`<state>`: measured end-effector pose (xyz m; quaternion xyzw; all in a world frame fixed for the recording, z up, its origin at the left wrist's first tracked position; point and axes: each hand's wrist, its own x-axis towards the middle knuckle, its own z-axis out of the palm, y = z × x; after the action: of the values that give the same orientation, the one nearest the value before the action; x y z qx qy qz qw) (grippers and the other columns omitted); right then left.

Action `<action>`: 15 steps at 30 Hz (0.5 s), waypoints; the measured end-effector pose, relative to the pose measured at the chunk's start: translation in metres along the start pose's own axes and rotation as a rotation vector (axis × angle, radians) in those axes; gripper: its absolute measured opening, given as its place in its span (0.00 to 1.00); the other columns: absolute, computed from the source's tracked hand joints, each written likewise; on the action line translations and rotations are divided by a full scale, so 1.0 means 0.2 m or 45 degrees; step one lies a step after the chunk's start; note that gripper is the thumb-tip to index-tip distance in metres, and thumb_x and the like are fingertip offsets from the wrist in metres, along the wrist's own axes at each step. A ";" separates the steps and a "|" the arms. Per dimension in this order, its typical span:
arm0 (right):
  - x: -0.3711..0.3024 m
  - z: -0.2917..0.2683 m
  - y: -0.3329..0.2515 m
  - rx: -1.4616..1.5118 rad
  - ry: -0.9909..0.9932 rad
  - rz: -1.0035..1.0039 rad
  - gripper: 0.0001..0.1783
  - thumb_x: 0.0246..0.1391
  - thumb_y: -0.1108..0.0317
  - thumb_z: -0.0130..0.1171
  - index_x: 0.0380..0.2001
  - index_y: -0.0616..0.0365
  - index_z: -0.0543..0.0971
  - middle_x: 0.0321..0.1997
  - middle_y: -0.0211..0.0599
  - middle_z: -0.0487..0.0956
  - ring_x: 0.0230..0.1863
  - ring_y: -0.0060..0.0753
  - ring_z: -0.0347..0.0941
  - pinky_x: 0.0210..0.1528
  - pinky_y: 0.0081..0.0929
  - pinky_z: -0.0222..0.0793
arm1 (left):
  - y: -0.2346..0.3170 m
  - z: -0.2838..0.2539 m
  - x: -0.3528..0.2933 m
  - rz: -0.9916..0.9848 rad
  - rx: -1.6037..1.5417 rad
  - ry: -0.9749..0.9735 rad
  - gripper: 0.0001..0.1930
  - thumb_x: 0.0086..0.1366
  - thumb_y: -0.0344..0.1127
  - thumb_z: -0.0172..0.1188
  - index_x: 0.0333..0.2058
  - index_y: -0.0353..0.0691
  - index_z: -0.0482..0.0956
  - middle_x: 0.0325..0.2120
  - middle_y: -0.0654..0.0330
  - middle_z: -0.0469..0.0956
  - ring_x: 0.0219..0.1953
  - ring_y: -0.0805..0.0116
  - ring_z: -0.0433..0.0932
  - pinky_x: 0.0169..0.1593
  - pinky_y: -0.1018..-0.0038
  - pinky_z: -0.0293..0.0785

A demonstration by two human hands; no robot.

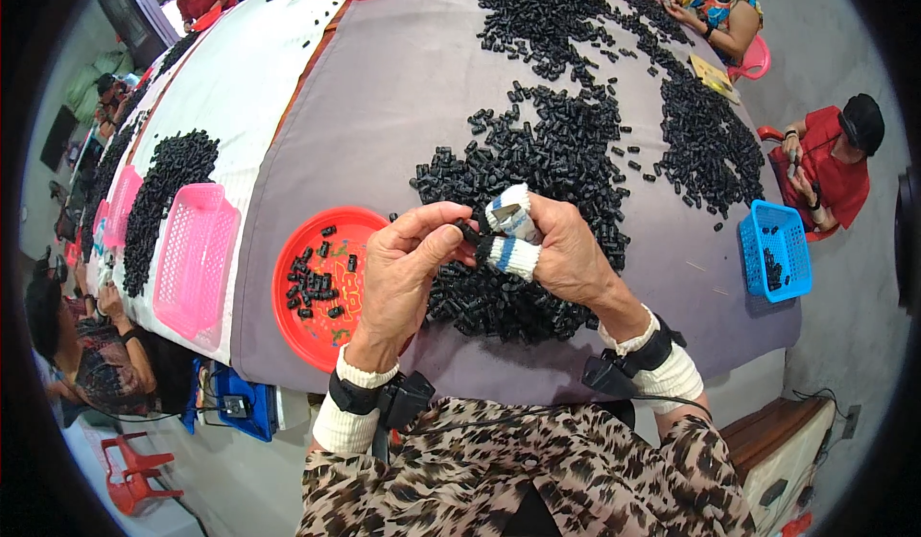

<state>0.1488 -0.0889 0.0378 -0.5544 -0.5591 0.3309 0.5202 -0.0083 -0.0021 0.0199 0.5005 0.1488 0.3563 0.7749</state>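
Between my two hands is a small black plastic part, held above the table. My left hand pinches it with thumb and fingertips. The thumb and forefinger of my right hand wear white knitted finger covers with blue stripes, and they close on the part's other side. Its finer details are too small to make out. Under and beyond my hands spreads a large heap of similar black parts. Beside my left hand lies a round red tray with several black parts in it.
A pink basket stands on the white cloth at left, beside another black heap. At right is a blue basket holding some parts. One co-worker in red sits beyond it; others sit around the tables. Cables run from my wrist-mounted devices.
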 end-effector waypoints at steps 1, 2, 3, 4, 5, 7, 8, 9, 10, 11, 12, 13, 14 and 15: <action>0.00 0.01 0.01 -0.004 0.016 -0.022 0.10 0.47 0.69 0.60 0.32 0.61 0.73 0.21 0.24 0.72 0.24 0.13 0.63 0.26 0.18 0.63 | 0.00 0.00 0.00 -0.041 -0.103 0.010 0.11 0.61 0.27 0.54 0.42 0.31 0.74 0.32 0.58 0.77 0.32 0.75 0.75 0.38 0.79 0.74; 0.01 0.02 0.00 0.045 0.023 -0.037 0.11 0.47 0.68 0.61 0.31 0.61 0.72 0.21 0.26 0.72 0.23 0.14 0.63 0.26 0.18 0.63 | 0.00 0.00 0.00 -0.083 -0.206 0.018 0.11 0.61 0.28 0.53 0.43 0.32 0.73 0.33 0.58 0.77 0.33 0.75 0.75 0.38 0.79 0.73; 0.02 0.04 -0.01 0.044 0.014 -0.043 0.11 0.47 0.68 0.61 0.31 0.61 0.72 0.21 0.26 0.72 0.23 0.14 0.63 0.26 0.18 0.63 | 0.00 -0.02 0.00 -0.073 -0.206 0.024 0.11 0.61 0.28 0.53 0.43 0.32 0.73 0.33 0.58 0.77 0.33 0.75 0.75 0.38 0.79 0.73; 0.02 0.04 -0.04 0.003 0.004 -0.028 0.11 0.47 0.67 0.61 0.30 0.61 0.72 0.21 0.27 0.72 0.23 0.14 0.63 0.26 0.19 0.63 | 0.00 -0.03 0.00 -0.080 -0.270 0.016 0.12 0.61 0.29 0.54 0.43 0.32 0.73 0.33 0.58 0.77 0.34 0.75 0.75 0.38 0.79 0.73; 0.03 0.05 -0.07 -0.038 -0.004 -0.012 0.12 0.47 0.66 0.61 0.30 0.62 0.71 0.20 0.27 0.71 0.23 0.15 0.62 0.25 0.19 0.63 | 0.00 -0.04 0.00 -0.088 -0.333 0.006 0.12 0.61 0.30 0.54 0.43 0.32 0.73 0.32 0.58 0.77 0.34 0.75 0.75 0.38 0.80 0.72; 0.05 0.04 -0.12 -0.057 -0.049 0.040 0.14 0.47 0.63 0.62 0.28 0.62 0.70 0.20 0.31 0.71 0.22 0.18 0.63 0.25 0.22 0.63 | 0.01 -0.05 0.00 -0.086 -0.360 0.001 0.12 0.61 0.30 0.54 0.43 0.32 0.73 0.32 0.58 0.77 0.33 0.75 0.75 0.38 0.80 0.72; 0.06 0.04 -0.13 -0.135 -0.074 0.025 0.16 0.46 0.62 0.62 0.28 0.62 0.70 0.19 0.33 0.72 0.21 0.21 0.64 0.25 0.24 0.63 | 0.01 -0.06 0.00 -0.091 -0.388 -0.009 0.12 0.62 0.31 0.54 0.43 0.32 0.73 0.32 0.58 0.77 0.33 0.74 0.75 0.38 0.80 0.71; 0.06 0.04 -0.13 -0.217 -0.091 0.013 0.18 0.46 0.60 0.63 0.27 0.63 0.69 0.19 0.35 0.72 0.21 0.24 0.65 0.25 0.25 0.63 | 0.01 -0.06 0.01 -0.091 -0.388 -0.011 0.12 0.62 0.31 0.54 0.43 0.32 0.73 0.32 0.58 0.77 0.33 0.74 0.75 0.38 0.80 0.71; 0.07 0.03 -0.12 -0.218 -0.089 0.013 0.18 0.46 0.60 0.63 0.27 0.63 0.69 0.19 0.35 0.72 0.21 0.24 0.65 0.25 0.25 0.63 | 0.01 -0.06 0.01 -0.102 -0.411 -0.053 0.12 0.62 0.31 0.54 0.43 0.33 0.73 0.32 0.58 0.77 0.33 0.74 0.75 0.38 0.79 0.72; 0.07 0.03 -0.09 -0.259 -0.105 -0.023 0.20 0.44 0.58 0.63 0.26 0.63 0.69 0.19 0.38 0.72 0.20 0.29 0.67 0.25 0.28 0.63 | 0.01 -0.06 0.01 -0.115 -0.433 -0.094 0.12 0.62 0.31 0.54 0.42 0.33 0.73 0.32 0.58 0.77 0.33 0.73 0.75 0.39 0.78 0.72; 0.08 0.03 -0.08 -0.298 -0.123 -0.060 0.22 0.43 0.56 0.64 0.26 0.64 0.68 0.19 0.40 0.72 0.20 0.33 0.68 0.25 0.30 0.64 | 0.02 -0.05 0.01 -0.115 -0.431 -0.095 0.12 0.62 0.31 0.54 0.42 0.33 0.73 0.32 0.58 0.77 0.33 0.73 0.75 0.39 0.78 0.72; 0.08 0.02 -0.08 -0.296 -0.121 -0.060 0.22 0.43 0.56 0.64 0.26 0.64 0.68 0.19 0.40 0.72 0.20 0.33 0.68 0.25 0.30 0.64 | 0.02 -0.05 0.01 -0.119 -0.435 -0.101 0.12 0.62 0.31 0.54 0.42 0.33 0.73 0.32 0.58 0.77 0.34 0.73 0.76 0.40 0.77 0.72; 0.09 0.02 -0.08 -0.286 -0.143 -0.051 0.23 0.42 0.56 0.64 0.25 0.64 0.67 0.18 0.42 0.71 0.19 0.37 0.68 0.24 0.31 0.64 | 0.03 -0.04 0.01 -0.123 -0.439 -0.107 0.12 0.62 0.32 0.54 0.42 0.33 0.73 0.32 0.59 0.77 0.34 0.72 0.76 0.41 0.76 0.72; 0.09 0.02 -0.08 -0.274 -0.167 -0.042 0.24 0.40 0.55 0.65 0.24 0.65 0.67 0.17 0.43 0.71 0.19 0.40 0.69 0.24 0.33 0.63 | 0.03 -0.04 0.02 -0.125 -0.437 -0.108 0.12 0.62 0.32 0.54 0.42 0.33 0.73 0.32 0.59 0.77 0.34 0.72 0.76 0.41 0.76 0.72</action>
<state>0.1428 -0.0732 0.0560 -0.5750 -0.6333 0.2958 0.4253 -0.0131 0.0067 0.0215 0.3678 0.0772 0.3168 0.8709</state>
